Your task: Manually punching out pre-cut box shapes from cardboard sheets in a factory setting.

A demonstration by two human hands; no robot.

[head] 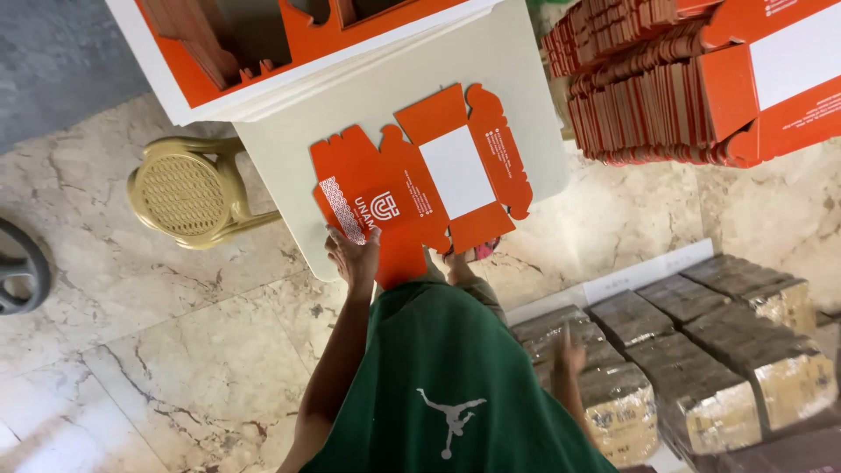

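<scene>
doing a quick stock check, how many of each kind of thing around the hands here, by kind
flat orange box blank: 1, left hand on it
stool, yellow plastic: 1
stacks of folded orange boxes: 1 heap
wrapped brown bundles: about 7, right hand near them
white board: 1
total: about 11

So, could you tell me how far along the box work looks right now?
Already done: a stack of orange flat boxes sits at upper right. In hand: the left hand rests on one flat orange box blank on the white board. The right hand is over wrapped bundles. The blank isn't folded yet.
</scene>
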